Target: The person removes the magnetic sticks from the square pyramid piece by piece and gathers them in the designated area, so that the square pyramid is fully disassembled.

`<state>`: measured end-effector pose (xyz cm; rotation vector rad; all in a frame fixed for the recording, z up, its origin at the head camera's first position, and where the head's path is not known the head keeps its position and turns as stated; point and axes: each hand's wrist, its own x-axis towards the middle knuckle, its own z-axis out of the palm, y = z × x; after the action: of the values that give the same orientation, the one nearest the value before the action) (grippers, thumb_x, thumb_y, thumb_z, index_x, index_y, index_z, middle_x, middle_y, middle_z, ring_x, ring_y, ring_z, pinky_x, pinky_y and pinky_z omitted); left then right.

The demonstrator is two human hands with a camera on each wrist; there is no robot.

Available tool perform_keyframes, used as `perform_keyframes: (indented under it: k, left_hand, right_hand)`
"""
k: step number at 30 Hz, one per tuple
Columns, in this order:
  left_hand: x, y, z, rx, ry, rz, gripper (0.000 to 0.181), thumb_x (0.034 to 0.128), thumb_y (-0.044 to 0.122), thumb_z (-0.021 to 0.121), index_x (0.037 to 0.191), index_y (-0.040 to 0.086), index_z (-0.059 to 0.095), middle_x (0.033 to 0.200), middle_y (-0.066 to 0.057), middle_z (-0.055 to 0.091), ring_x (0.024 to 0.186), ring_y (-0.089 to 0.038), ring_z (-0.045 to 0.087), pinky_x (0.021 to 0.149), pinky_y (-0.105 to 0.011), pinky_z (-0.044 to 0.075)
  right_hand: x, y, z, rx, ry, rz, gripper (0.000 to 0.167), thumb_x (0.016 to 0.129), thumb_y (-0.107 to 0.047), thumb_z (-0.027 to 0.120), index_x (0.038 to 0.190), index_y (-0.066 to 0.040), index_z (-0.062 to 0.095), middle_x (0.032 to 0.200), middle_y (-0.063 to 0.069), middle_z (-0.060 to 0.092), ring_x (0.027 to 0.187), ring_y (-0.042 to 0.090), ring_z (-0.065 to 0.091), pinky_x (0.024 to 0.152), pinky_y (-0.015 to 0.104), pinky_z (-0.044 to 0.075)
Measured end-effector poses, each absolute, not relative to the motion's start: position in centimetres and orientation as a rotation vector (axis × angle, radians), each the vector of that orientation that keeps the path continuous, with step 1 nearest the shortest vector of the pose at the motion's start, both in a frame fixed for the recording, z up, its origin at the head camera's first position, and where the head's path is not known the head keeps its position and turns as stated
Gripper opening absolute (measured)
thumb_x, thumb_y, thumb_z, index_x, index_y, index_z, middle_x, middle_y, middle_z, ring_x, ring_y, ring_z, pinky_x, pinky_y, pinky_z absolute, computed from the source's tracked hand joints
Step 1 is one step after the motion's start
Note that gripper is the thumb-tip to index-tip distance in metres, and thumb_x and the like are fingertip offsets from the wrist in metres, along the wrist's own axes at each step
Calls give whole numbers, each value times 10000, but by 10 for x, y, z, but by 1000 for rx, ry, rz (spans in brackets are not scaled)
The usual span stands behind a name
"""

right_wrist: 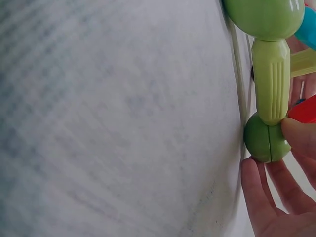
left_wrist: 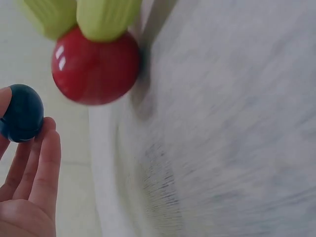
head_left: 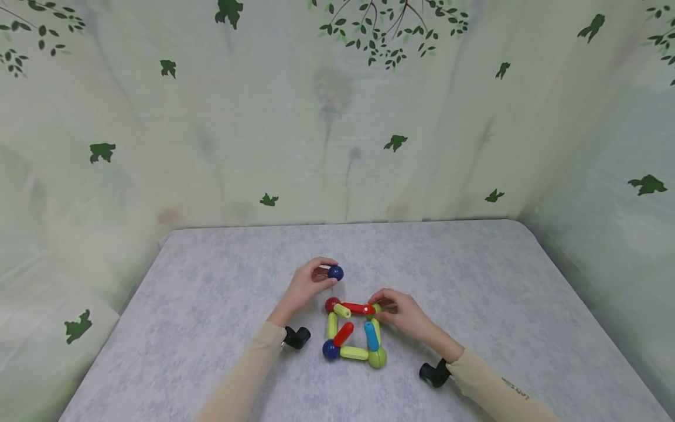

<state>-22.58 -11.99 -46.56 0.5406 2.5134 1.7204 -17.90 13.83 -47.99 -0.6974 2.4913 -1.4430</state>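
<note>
we see a four-cornered ball-and-rod frame [head_left: 332, 326] on the bench [head_left: 211, 293]: glossy red, blue and green balls, yellow-green and red sides, with a light blue rod [head_left: 372, 336] among those rising from the corners. the right-wrist view shows us a seam on the far green ball [right_wrist: 261, 140], mostly covered in the head view. reaching inward, the left hand [head_left: 311, 281] pinches a loose blue ball [head_left: 336, 273] beyond the frame; the right hand [head_left: 403, 313] grips that green ball.
</note>
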Motion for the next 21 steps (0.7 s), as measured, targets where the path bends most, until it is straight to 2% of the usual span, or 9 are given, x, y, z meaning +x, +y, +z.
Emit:
perform_keyframes:
  k: [9, 17, 21]
  left_hand:
    - [-257, -116, -470, 375, 2519, 1698, 339, 873, 98, 705, 1199, 64, 618, 1192, -103, 604, 1057, -249, 591, 871, -374, 503]
    - [-273, -108, -477, 300, 2556, 1660, 330, 871, 92, 707, 1188, 80, 618, 1165, -90, 617, 1057, -233, 592, 896, -395, 486]
    - [-284, -104, -480, 279, 2575, 1654, 331, 864, 95, 714, 1184, 87, 629, 1172, -89, 620, 1058, -234, 589, 895, -399, 482]
  right_hand:
    - [-186, 142, -481, -710, 2456, -1415, 233, 882, 49, 628, 1076, -81, 627, 1056, 15, 628, 991, 227, 598, 866, 394, 507]
    - [-188, 150, -480, -697, 2414, -1420, 226, 890, 48, 611, 1076, -81, 623, 1072, 26, 623, 1028, 251, 587, 894, 416, 492]
    - [-181, 151, -463, -679, 2381, -1445, 215, 894, 66, 590, 1078, -43, 613, 1075, 69, 617, 1042, 308, 581, 913, 471, 473]
